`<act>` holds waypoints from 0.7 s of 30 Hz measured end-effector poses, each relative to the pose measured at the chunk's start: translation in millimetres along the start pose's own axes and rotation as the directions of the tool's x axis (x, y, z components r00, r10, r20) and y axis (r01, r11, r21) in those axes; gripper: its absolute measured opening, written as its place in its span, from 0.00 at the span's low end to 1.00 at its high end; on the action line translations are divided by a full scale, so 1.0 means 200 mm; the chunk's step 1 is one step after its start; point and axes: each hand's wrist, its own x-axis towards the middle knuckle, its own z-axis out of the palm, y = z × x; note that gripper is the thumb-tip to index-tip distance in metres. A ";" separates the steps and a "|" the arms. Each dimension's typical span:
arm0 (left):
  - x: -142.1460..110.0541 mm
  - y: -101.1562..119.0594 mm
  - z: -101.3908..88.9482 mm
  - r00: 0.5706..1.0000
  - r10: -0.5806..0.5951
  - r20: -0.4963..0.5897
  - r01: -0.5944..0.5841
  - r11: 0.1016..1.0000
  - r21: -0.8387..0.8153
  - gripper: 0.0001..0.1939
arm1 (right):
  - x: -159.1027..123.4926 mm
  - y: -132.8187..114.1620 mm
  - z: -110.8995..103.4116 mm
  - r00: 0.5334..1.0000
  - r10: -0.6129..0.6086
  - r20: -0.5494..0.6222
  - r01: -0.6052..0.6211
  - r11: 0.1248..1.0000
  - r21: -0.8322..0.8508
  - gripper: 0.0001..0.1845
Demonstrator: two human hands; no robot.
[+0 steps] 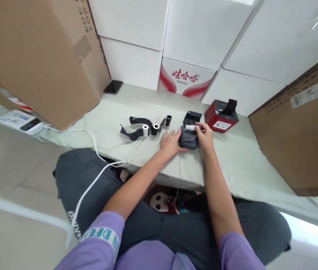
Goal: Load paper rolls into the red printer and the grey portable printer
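A small black label printer sits on the cloth-covered surface with its lid raised. My left hand braces it from the left, the thumb along its near edge. Between the fingertips of my right hand is the end of a white paper roll, lying at the printer's opening. Left of the printer stand several small rolls with dark strips, among them a white-sided roll, a black-sided roll and a roll at the back.
Close to my right hand is a red and black printer, a dark strip rising from it. White boxes line the back. Brown cartons stand left and right. A phone lies behind; a white cable runs off the front edge.
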 end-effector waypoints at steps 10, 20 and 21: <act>0.00 0.00 0.01 1.000 0.001 -0.020 -0.001 1.000 0.003 0.55 | -0.01 0.02 0.01 0.999 -0.030 -0.024 0.030 1.000 0.001 0.12; 0.00 0.00 -0.01 1.000 -0.003 -0.003 0.003 1.000 0.017 0.55 | -0.02 0.02 0.02 0.999 -0.038 0.012 0.038 0.999 0.009 0.12; 0.00 0.00 -0.01 1.000 -0.005 -0.003 0.005 1.000 0.012 0.56 | -0.02 0.02 0.02 0.999 -0.034 0.013 0.034 0.999 0.014 0.13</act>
